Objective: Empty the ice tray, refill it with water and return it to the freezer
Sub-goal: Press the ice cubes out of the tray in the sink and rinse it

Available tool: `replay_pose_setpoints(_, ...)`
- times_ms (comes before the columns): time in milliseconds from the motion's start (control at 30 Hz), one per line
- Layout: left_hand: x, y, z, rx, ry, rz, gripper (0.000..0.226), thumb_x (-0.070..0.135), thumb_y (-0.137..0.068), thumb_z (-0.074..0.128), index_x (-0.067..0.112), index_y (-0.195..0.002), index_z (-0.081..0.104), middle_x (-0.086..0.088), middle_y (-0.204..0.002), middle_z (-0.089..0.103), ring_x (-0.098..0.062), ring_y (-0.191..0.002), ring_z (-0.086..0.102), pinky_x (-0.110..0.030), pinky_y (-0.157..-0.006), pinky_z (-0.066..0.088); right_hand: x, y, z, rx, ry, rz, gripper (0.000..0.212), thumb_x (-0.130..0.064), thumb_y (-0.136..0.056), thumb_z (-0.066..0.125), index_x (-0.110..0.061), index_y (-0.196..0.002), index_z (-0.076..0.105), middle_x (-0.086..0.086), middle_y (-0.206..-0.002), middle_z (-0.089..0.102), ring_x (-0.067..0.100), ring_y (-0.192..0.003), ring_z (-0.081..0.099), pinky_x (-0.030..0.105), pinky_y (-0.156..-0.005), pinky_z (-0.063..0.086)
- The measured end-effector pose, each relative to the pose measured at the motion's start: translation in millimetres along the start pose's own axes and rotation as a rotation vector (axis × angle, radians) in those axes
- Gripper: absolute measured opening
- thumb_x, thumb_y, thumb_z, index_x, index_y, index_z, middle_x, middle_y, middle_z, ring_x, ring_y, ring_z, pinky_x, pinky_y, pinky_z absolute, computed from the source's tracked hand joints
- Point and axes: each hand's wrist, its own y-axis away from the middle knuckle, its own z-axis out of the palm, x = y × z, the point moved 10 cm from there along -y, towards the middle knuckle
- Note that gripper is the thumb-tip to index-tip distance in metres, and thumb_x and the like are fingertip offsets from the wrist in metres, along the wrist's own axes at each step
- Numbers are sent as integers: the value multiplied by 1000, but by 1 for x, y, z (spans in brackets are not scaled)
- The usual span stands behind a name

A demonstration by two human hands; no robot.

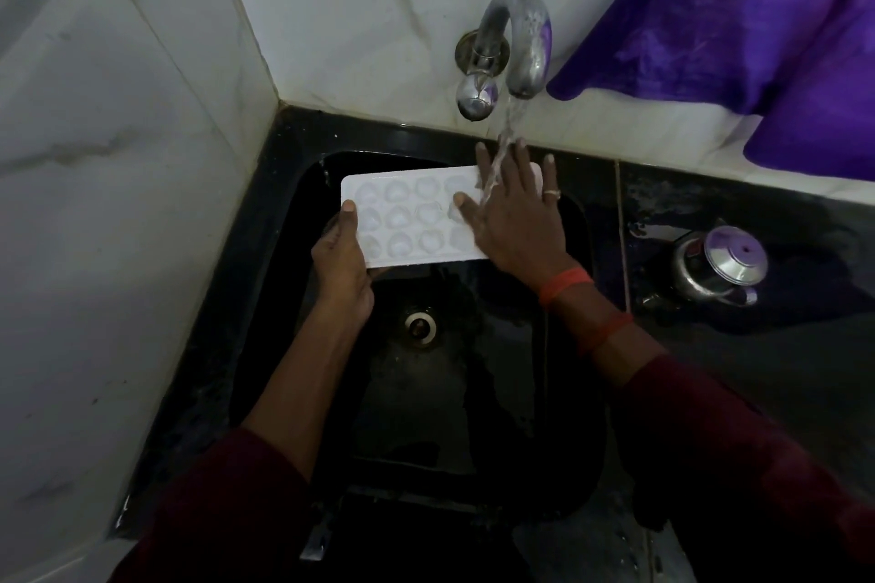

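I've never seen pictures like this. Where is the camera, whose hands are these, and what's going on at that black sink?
There is no robot here. A person wears one wide-angle camera on the head, so you look down at their own two hands. They stand at a black sink set in a black counter. A curved metal tap on the tiled wall is running water. The left hand grips the left end of a white plastic ice tray with rounded moulds, held over the sink. The right hand lies flat on the tray's right end, fingers spread, in the stream. A small shiny metal pot with a lid stands on the counter to the right.
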Motion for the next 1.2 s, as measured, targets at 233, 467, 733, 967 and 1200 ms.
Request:
replay_pose_setpoints(233,-19,9,20,-28,12,-7,19,29,-100,61,16,-94,73,-8,-98,78,-30,-95,74,-47,-88,60,-70,32,29,-50,-51,-230,66,-58,-101,11,-29,-161,12,8,-169,1,28,-156,-3,52,-125,3)
replay_pose_setpoints(467,-8,-4,-15,54,-52,37,26,34,-99,62,10,-103,73,-9,-101,77,-26,-92,75,-42,-80,62,-9,25,32,-106,-76,-105,64,-61,-104,18,-36,-161,2,5,-169,-9,29,-156,-7,54,-124,-5)
replay_pose_setpoints(733,-16,-7,2,-22,-65,14,21,34,-101,59,17,-96,71,-5,-100,77,-18,-85,75,-36,-76,63,37,32,14,-10,-465,133,62,-47,-104,45,-35,-159,20,10,-169,-5,37,-153,12,52,-118,26)
replay_pose_setpoints(967,-42,-4,42,-109,-50,-95,32,37,-102,56,10,-114,68,-9,-108,76,-26,-99,73,-45,-82,62,75,37,-25,153,-486,187,60,-27,-102,55,-19,-157,33,13,-166,10,30,-152,21,33,-114,28)
replay_pose_setpoints(1200,-68,6,70,-130,-39,-197,45,39,-101,56,3,-129,61,-15,-124,70,-32,-112,68,-52,-90,58,92,53,-48,183,-307,224,61,-33,-100,55,-21,-156,35,12,-167,9,36,-150,22,54,-111,40)
